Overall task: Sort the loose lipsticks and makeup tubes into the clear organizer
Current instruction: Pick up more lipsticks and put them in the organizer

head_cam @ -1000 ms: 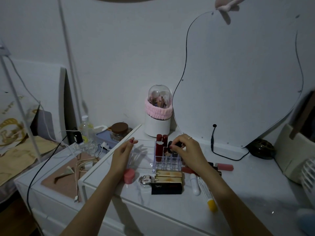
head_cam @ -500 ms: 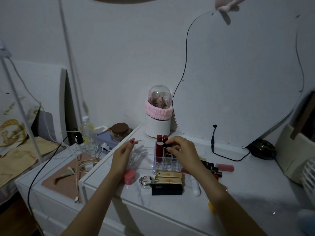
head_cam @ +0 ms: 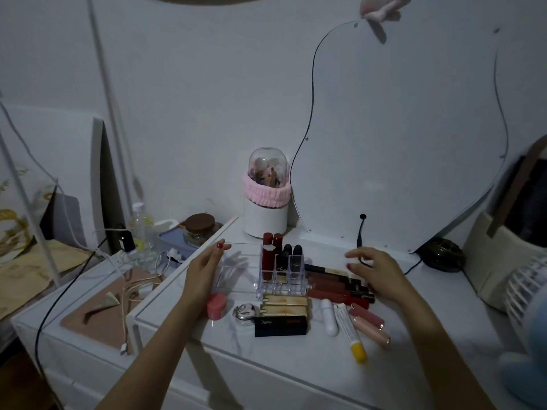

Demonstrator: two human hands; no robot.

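The clear organizer (head_cam: 268, 284) stands mid-table with two tall red lipsticks (head_cam: 270, 253) at its back left and two black-capped ones (head_cam: 293, 255) beside them. My left hand (head_cam: 204, 270) rests open against another clear box (head_cam: 228, 267) left of it. My right hand (head_cam: 377, 272) hovers open, palm down, over a row of dark red lip gloss tubes (head_cam: 334, 287) lying right of the organizer. Gold lipsticks (head_cam: 285, 303), a black lipstick box (head_cam: 281, 326), a white tube (head_cam: 329, 316), a yellow-capped tube (head_cam: 350, 332) and pink tubes (head_cam: 368, 321) lie in front.
A pink jar (head_cam: 216, 306) and a metal curler (head_cam: 245, 311) lie front left. A domed white holder with a pink band (head_cam: 265, 202) and a large mirror (head_cam: 399, 137) stand behind. A fan (head_cam: 527, 291) is at the right; cables and bottles crowd the lower left shelf (head_cam: 97, 291).
My right hand left a black lipstick in the organizer and moved right, opening over the lip gloss tubes. My left hand stayed put.
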